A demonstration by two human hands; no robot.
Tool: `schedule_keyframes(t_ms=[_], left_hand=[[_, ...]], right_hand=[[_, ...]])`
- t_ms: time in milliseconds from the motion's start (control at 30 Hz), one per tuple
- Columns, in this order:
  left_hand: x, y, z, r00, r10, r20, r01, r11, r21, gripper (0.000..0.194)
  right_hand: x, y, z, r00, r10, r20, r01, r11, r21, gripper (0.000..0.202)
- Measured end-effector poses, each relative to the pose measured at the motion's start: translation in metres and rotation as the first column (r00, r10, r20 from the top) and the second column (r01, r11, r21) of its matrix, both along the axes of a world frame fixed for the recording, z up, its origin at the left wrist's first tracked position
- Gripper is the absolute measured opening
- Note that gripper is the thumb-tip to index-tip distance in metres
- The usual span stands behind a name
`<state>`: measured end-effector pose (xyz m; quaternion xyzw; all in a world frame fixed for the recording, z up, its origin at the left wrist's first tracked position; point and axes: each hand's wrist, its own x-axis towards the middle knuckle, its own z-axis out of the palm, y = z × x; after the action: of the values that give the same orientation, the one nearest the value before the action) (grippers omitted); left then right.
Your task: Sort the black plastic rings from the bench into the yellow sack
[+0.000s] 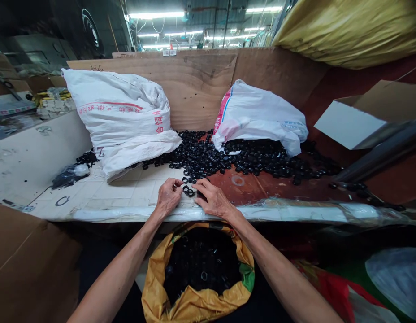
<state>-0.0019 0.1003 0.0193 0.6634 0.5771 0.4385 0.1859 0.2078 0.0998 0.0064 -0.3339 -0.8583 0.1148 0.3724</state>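
Observation:
Black ring-shaped parts (208, 157) lie in a heap across the back of the bench. My left hand (170, 194) rests at the near edge of the heap, its fingers bent together; whether a part is between them is hidden. Facing it, my right hand (211, 196) has its thumb and fingers apart, beside a few loose rings (188, 191) lying between the two hands. Below the bench edge, a yellow sack (154, 287) stands open, holding many more black parts.
Two white woven sacks (123, 112) (262, 114) lie on the heap against a wooden board (191, 85). A small plastic bag (68, 176) is at left. An open carton (351, 123) and a dark metal bar (379, 150) are at right.

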Motion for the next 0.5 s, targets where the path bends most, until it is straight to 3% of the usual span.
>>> schedule_keyframes(t_ms=[133,267,500], left_hand=[[0.004,-0.0051,-0.0008,0.963,-0.169,-0.21,0.176,0.984,0.013,0.019],[0.0056,-0.0072,-0.0038,0.881,-0.249,-0.403,0.274,0.962,0.004,0.02],[0.0032,-0.0058,-0.0055,0.894,-0.287,-0.344,0.334,0.938,0.087,0.021]], right_hand=[[-0.0007,0.0016,-0.0018,0.997,-0.073,0.001,0.073,0.997,-0.013,0.043],[-0.0015,0.0031,-0.0036,0.994,-0.107,0.015,0.108,0.994,-0.026,0.028],[-0.0015,0.0057,-0.006,0.994,-0.108,-0.003,0.108,0.993,-0.05,0.027]])
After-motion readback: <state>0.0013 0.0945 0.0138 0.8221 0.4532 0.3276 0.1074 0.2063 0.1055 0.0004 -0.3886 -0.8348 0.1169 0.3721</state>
